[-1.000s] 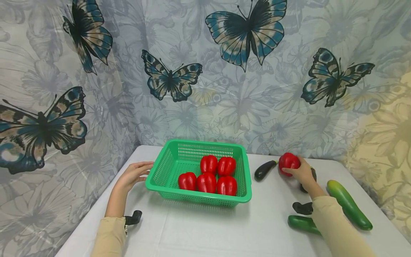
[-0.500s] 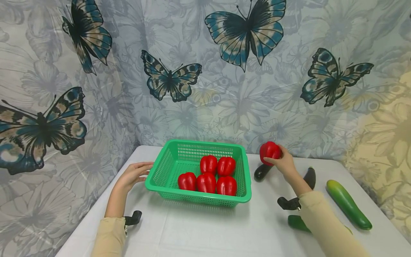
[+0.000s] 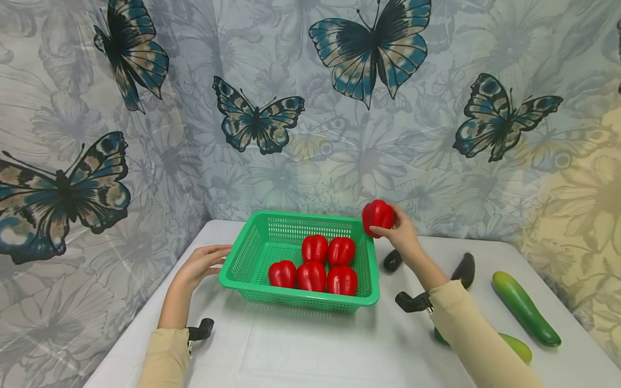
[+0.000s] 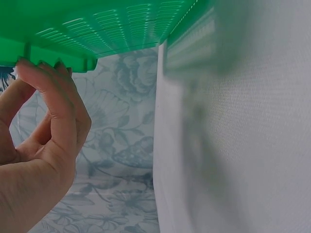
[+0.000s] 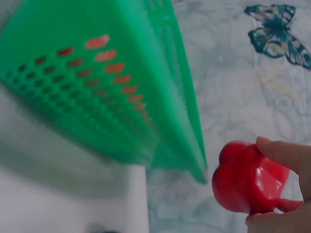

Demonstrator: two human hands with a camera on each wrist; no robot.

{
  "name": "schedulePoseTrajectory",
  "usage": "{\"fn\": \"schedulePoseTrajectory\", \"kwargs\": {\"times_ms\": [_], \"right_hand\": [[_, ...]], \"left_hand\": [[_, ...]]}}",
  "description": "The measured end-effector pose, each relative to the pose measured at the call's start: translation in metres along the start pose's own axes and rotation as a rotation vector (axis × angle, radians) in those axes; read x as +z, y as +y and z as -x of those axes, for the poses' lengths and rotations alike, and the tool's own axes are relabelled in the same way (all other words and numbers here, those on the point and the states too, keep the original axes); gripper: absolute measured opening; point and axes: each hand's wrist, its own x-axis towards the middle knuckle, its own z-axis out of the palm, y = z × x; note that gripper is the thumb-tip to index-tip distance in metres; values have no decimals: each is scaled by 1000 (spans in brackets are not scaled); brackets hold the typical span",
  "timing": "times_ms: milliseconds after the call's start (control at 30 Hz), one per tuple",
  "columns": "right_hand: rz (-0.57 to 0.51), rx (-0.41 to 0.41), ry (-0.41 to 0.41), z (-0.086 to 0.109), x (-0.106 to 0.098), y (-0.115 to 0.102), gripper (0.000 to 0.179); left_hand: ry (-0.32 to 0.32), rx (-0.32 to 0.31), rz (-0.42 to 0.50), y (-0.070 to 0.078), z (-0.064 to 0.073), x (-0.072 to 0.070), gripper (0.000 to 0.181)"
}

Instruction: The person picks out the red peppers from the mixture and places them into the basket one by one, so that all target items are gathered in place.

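Note:
My right hand (image 3: 404, 230) holds a red bell pepper (image 3: 377, 217) between thumb and fingers, raised at the back right corner of a green plastic basket (image 3: 301, 295). In the right wrist view the held pepper (image 5: 249, 177) appears just beyond the basket's rim (image 5: 187, 131). Several more red peppers lie inside, such as one at the front right (image 3: 342, 281) and one at the back (image 3: 315, 249). At the basket's left side rests my left hand (image 3: 196, 265), its fingers relaxed. The left wrist view shows its fingertips (image 4: 30, 70) at the underside of the rim.
A dark eggplant (image 3: 393, 261) lies right of the basket, partly behind the right hand. Another eggplant (image 3: 464, 269) and a long green cucumber (image 3: 526, 308) lie farther right. A second green vegetable (image 3: 515, 347) is partly covered by the right sleeve. Patterned cloth (image 3: 339, 178) hangs behind the table.
My right hand has lifted the red bell pepper and carried it left, from beyond the eggplant to the basket's back right corner. The left hand and basket have stayed put.

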Motion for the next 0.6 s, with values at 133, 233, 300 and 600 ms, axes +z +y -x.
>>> {"fn": "schedulePoseTrajectory", "kwargs": {"times_ms": [133,233,300,600], "right_hand": [[-30,-8,-23,0,12,-8,90],[-42,-15,-42,0,20,-12,89],[-53,-15,-56,0,26,-16,90],[-91,-22,-116,0,48,-27,91]], "left_hand": [[-2,1,0,0,1,0,57],[-1,0,4,0,2,1,57],[-3,-1,3,1,2,1,57],[2,-1,-4,1,1,1,57]]}}
